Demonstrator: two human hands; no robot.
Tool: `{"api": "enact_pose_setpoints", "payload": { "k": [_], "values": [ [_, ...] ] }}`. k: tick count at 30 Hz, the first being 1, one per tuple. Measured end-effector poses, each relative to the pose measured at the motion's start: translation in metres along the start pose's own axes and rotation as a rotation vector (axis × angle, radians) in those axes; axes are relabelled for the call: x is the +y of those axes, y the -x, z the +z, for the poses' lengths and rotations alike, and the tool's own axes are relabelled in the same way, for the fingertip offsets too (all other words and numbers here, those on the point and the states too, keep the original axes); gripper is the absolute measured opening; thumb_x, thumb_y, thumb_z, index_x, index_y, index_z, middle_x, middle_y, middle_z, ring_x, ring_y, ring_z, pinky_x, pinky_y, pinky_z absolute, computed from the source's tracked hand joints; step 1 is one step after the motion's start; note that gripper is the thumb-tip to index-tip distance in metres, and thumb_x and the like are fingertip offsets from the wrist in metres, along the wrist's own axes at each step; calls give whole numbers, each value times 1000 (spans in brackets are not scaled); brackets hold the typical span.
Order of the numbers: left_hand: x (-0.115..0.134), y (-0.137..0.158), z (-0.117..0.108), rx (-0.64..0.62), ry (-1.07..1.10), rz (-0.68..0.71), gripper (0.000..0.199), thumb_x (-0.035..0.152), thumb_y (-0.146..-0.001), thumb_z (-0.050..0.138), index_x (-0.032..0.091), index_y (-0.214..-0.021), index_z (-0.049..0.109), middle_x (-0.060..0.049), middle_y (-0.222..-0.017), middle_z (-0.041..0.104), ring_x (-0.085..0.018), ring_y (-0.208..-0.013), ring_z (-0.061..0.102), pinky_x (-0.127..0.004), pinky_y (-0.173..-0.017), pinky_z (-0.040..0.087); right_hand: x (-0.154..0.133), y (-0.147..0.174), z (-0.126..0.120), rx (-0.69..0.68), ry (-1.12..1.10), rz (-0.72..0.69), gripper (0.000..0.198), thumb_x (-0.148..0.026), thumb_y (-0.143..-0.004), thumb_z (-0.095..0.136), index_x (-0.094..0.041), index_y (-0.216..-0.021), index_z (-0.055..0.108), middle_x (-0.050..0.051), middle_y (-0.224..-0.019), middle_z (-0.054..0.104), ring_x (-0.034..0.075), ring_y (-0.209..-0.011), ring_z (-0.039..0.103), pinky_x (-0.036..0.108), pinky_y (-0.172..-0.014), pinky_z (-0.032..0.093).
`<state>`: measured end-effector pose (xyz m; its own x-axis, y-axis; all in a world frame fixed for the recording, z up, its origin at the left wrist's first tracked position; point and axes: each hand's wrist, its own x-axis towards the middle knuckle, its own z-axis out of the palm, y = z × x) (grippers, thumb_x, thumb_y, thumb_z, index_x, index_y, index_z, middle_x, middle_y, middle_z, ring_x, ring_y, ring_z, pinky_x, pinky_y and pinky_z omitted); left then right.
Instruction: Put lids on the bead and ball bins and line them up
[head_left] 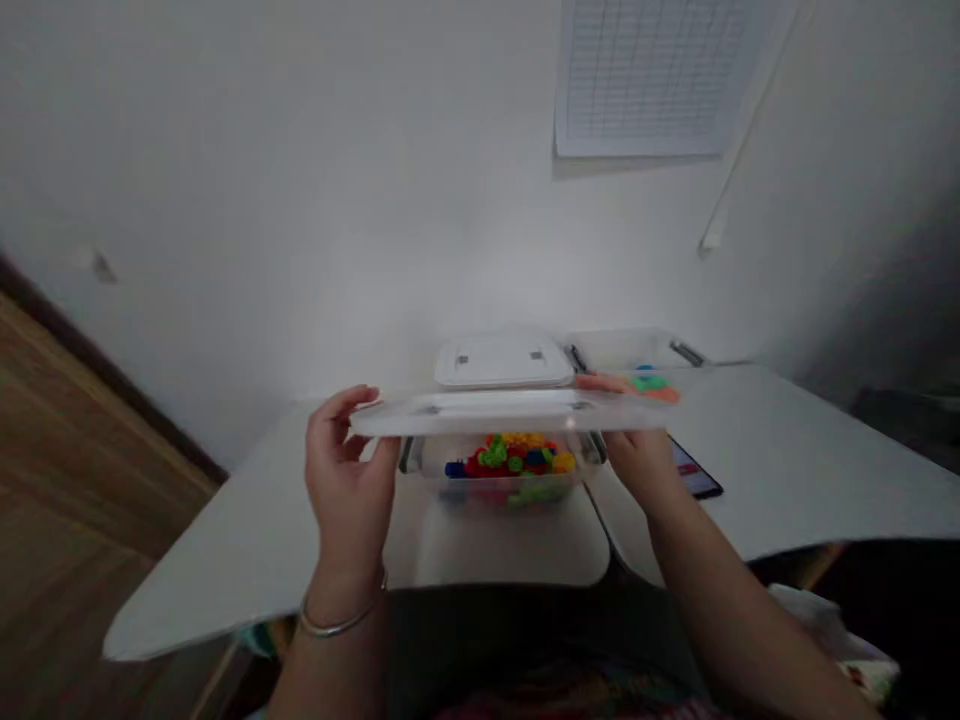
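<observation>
Only the head camera here, looking down over the desk [787, 470]. The person has a clear plastic lid [510, 412] held flat in the air, just above a see-through box [504, 478]. The lid is wide and thin, a bit frosted, seen nearly edge-on. The left hand [346, 470] grips its left end, fingers [341, 400] curled over the top edge and thumb under it. The right hand [639, 455] has the right end, mostly hidden under the lid, with a fingertip or two showing on top, so both hands are closed on it.

The box underneath sits on the near middle of the desk and is full of small bright plastic pieces [517, 458]: red, green, yellow, blue. It has grey latches at the sides.

Behind it, nearer the wall, there's a second box with a white lid [504, 360] shut on it, and just to the right another open bin [637, 350] with a couple of coloured bits seen through the held lid. A dark flat thing like a tablet [694, 472] lies right of the right hand, partly hidden by it.

The desk has a curved cut-out at the near edge where the person sits. There's bare white surface to both sides, more on the right. A bangle [341, 622] is on the left wrist.
</observation>
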<state>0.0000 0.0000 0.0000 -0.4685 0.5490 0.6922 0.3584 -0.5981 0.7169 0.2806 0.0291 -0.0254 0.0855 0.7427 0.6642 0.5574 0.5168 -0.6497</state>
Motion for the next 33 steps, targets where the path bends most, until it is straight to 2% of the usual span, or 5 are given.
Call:
{"api": "enact_pose_setpoints", "payload": {
  "k": [7,11,17,24,33],
  "values": [
    [-11,16,6,-209,-242,-4,75,37,-83,61,25,-148,25,-15,-139,50,-24,-117,53,-38,-88,52,-22,16,-7,68,85,225,51,-48,-88,48,-21,-131,44,5,-82,71,22,-68,65,34,-64,48],
    [-9,13,4,-311,-446,55,73,42,-85,55,15,-148,30,-19,-145,44,-31,-130,44,-49,-106,39,-43,14,-14,-108,332,329,56,-46,-91,39,-22,-141,35,5,-78,71,25,-68,66,34,-62,44],
    [-13,6,2,-488,-652,-13,70,47,-85,46,3,-139,42,-25,-133,55,-37,-123,51,-55,-105,38,-58,9,-15,-386,752,419,55,-43,-92,30,-20,-141,39,13,-91,71,32,-83,67,37,-64,41],
    [-29,13,5,-725,-700,-71,67,48,-87,40,3,-136,44,-25,-140,49,-33,-130,47,-51,-110,34,-50,4,-16,-583,783,398,49,-41,-89,30,-22,-128,52,14,-98,71,31,-89,66,37,-68,41],
    [-26,10,3,-823,-751,-65,70,49,-85,40,1,-135,46,-24,-141,49,-33,-131,47,-49,-110,35,-43,-1,-14,-683,808,431,43,-41,-85,32,-19,-107,60,16,-99,71,32,-90,66,36,-67,40]
  ]
}}
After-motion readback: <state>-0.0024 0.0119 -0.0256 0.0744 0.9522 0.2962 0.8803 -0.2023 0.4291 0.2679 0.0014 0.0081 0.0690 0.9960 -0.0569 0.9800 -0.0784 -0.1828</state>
